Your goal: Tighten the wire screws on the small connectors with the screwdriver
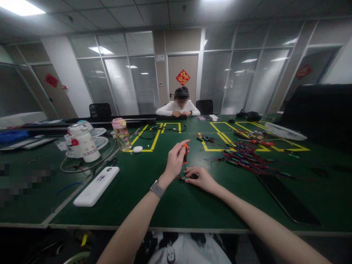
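My left hand [175, 160], with a watch on its wrist, is closed round a small screwdriver with an orange handle [186, 151], held upright with its tip pointing down. Just below the tip, my right hand [200, 177] lies on the green table [170, 205], fingers pressed onto a small dark part with wires [184, 178]. Most of that part is hidden under the fingers.
A pile of red and black wired parts [242, 157] lies to the right, and a dark flat slab [286, 200] nearer. To the left are a white remote-like case [96, 186], a pink-capped bottle [121, 134] and a white fan [82, 141]. Another person sits across the table [180, 106].
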